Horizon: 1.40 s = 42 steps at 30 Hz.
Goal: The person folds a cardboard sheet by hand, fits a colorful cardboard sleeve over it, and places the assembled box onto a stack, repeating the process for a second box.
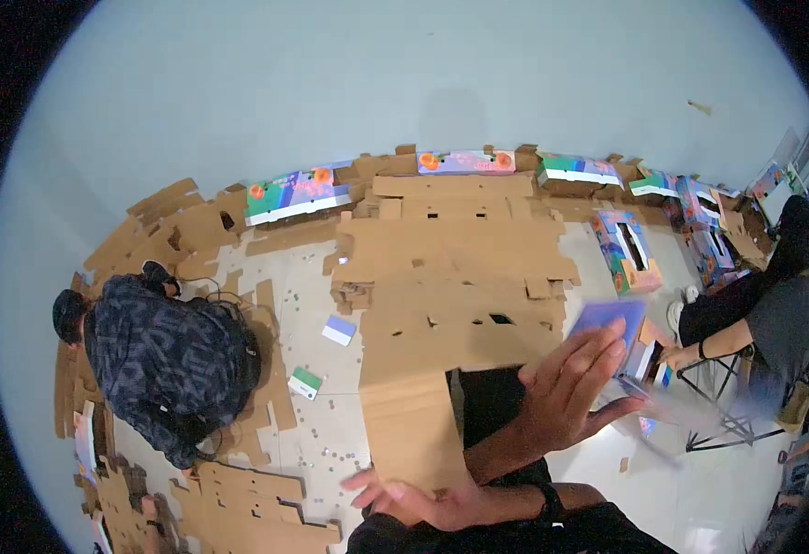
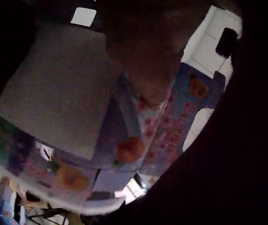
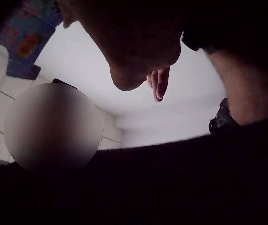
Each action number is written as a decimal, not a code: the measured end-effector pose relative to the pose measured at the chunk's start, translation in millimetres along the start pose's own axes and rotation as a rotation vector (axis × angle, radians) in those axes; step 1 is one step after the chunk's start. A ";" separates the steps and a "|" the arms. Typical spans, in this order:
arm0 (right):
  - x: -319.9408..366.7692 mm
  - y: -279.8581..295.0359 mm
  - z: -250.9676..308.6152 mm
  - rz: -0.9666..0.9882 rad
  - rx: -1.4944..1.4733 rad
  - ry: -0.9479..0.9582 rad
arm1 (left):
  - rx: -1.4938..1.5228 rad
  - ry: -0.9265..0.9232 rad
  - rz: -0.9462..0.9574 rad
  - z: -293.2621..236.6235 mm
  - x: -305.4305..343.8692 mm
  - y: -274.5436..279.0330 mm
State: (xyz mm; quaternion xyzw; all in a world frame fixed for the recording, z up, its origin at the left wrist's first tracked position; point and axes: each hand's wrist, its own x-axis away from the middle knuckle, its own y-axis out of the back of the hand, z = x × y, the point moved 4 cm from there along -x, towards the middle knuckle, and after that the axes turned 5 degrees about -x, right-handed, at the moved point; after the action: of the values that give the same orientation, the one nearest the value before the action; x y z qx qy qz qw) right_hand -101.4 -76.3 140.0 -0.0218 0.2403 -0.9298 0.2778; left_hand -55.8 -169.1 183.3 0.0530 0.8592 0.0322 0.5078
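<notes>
In the head view my left hand reaches up to the right, its fingers straight and overlapping a blurred purple panel. Fingers stretched leftward, my right hand lies at the lower end of a tan cardboard panel. A dark band circles the right wrist. Close under the left wrist camera is a purple carton with printed oranges, its broad grey-looking panel at the left. Part of a printed carton shows dimly at the upper left of the right wrist view.
Flattened brown cardboard covers the middle floor. Printed cartons line the wall. A crouching person in a dark patterned jacket is at left; a seated person is at right. Two small boxes and scattered bits lie on the tiles.
</notes>
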 end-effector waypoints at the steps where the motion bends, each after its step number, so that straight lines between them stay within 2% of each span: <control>1: 3.5 -0.9 -9.3 0.014 -0.004 0.018 | -0.074 0.018 0.048 -0.7 1.8 2.1; 2: 9.7 0.8 -23.4 -0.021 -0.066 -0.015 | -0.148 0.037 0.097 -1.0 5.9 9.2; 4: 23.1 -3.7 -33.4 0.118 0.143 0.163 | -0.189 0.132 0.252 0.4 25.5 21.1; 5: 30.1 -4.1 -30.7 0.192 0.255 0.252 | -0.178 0.153 0.269 6.7 33.2 30.3; 6: 38.5 -12.3 0.6 0.227 0.392 0.265 | -0.163 0.171 0.291 15.4 41.3 42.4; 9: 94.3 8.1 -15.4 0.208 0.514 -0.070 | -0.134 0.271 0.305 32.9 59.0 93.2; 11: 144.7 44.0 -40.9 -0.226 0.643 -0.104 | -0.108 0.335 0.390 49.1 93.2 117.2; 13: 265.4 99.3 -132.0 -0.745 0.984 -0.398 | -0.109 0.308 0.402 49.9 129.5 131.0; 14: 273.5 96.7 -126.9 -0.527 1.073 -0.284 | -0.022 0.318 0.395 57.3 160.8 137.0; 15: 284.5 93.1 -124.6 -0.542 1.112 -0.253 | 0.068 0.329 0.386 67.4 198.1 142.4; 18: 298.1 94.4 -108.5 -0.936 1.064 -0.133 | 0.125 0.471 0.427 59.6 259.5 176.5; 21: 291.5 89.0 -77.0 -1.213 0.958 0.062 | 0.013 0.513 0.472 40.3 275.1 198.7; 23: 282.0 84.6 -61.9 -1.306 0.879 0.172 | 0.003 0.405 0.501 35.6 252.5 190.9; 24: 275.6 86.0 -56.0 -1.316 0.836 0.198 | 0.021 0.383 0.451 26.1 234.8 183.2; 26: 257.4 85.0 -35.0 -1.335 0.711 0.235 | 0.022 0.457 0.474 35.4 252.1 184.3; 29: 259.4 92.6 -24.6 -0.909 0.858 0.115 | -0.052 0.456 0.452 26.1 232.2 187.9; 30: 263.2 91.5 -22.6 -0.987 0.840 0.092 | -0.099 0.464 0.481 21.0 219.1 192.9; 33: 313.5 130.7 -38.9 -1.177 1.065 0.150 | -0.325 0.529 0.608 12.9 211.7 226.1; 34: 316.0 137.9 -30.1 -1.279 1.252 0.092 | -0.421 0.544 0.674 10.7 204.8 242.4; 35: 316.4 147.6 -19.1 -1.375 1.443 0.028 | -0.521 0.509 0.654 9.8 192.0 259.5; 36: 327.5 164.2 -25.4 -1.410 1.330 0.005 | -0.621 0.472 0.634 12.9 182.2 275.1; 38: 355.6 200.7 -48.3 -1.475 1.103 -0.038 | -0.971 0.656 0.401 31.3 178.9 313.9; 41: 361.4 210.3 -52.9 -1.218 0.492 -0.211 | -0.840 0.970 0.329 61.0 197.9 344.2; 42: 366.7 215.9 -53.7 -1.108 0.473 -0.296 | -0.684 1.208 0.401 66.7 201.0 345.8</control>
State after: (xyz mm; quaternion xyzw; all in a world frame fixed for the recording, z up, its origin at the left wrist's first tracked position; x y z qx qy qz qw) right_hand -311.2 -403.9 -40.6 -0.2098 -0.0605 -0.9511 -0.2186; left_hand -73.3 199.1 14.2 0.0209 0.9054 0.4158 -0.0834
